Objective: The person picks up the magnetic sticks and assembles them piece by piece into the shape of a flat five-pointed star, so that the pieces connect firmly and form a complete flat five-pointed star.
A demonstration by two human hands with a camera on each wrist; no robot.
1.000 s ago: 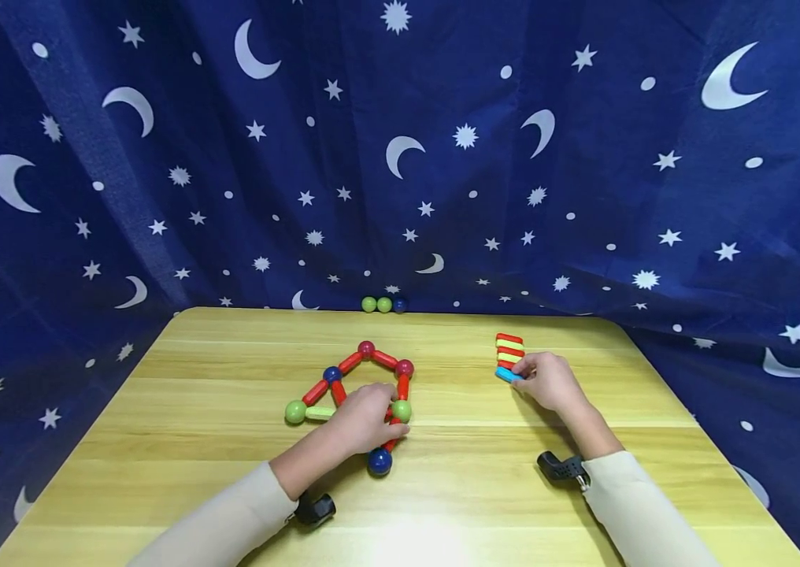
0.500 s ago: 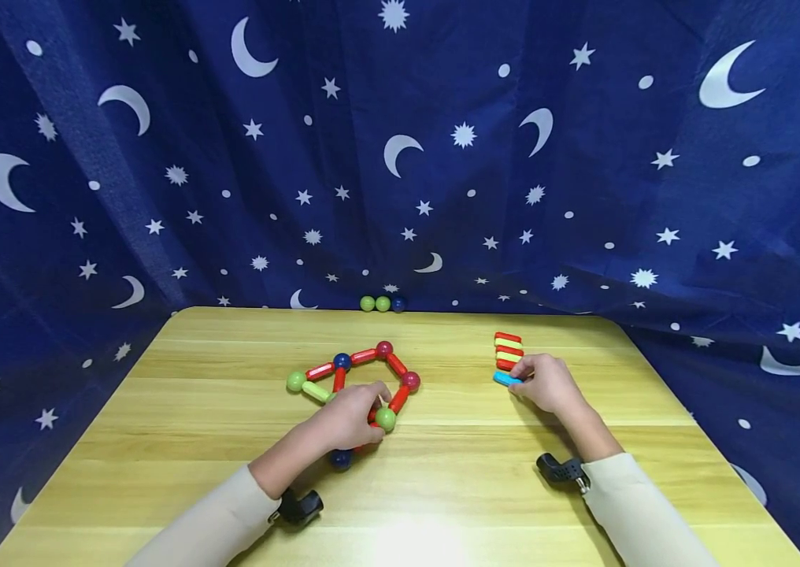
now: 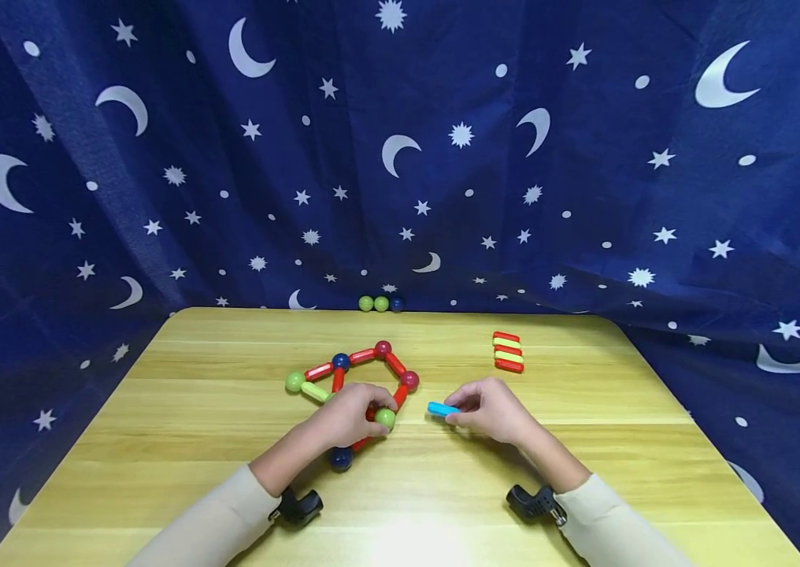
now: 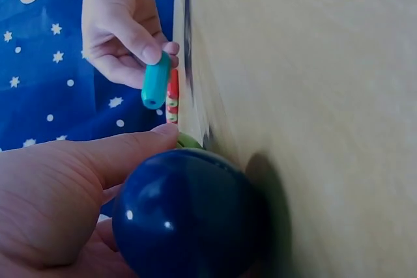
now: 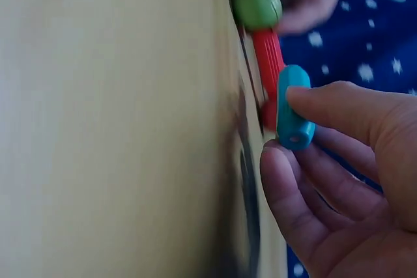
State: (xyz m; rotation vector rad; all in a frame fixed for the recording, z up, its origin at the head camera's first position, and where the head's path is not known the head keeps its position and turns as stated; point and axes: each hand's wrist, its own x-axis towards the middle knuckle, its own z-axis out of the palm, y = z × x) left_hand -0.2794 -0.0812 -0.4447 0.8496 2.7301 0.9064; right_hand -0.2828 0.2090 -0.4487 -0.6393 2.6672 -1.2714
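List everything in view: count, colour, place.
Table: one, light wood, across the lower head view.
Curtain: one, dark blue with pale moons, stars and dots, behind the table.
Loose balls: three; two green, one dark blue; at the table's far edge.
Joined balls: six visible; two green, two dark blue, two dark red; left of centre.
Joined rods: one yellow-green, at least six red; among those balls, partly hidden.
Row of rods: five; three red, two yellow-green, alternating; far right.
Blue rod: one, bright blue, in the right hand.
Wrist cameras: two, black, one per wrist.
Sleeves: two, beige, lower left and lower right.
Left hand: one, gripping a green ball of the joined set.
Right hand: one, pinching the blue rod.
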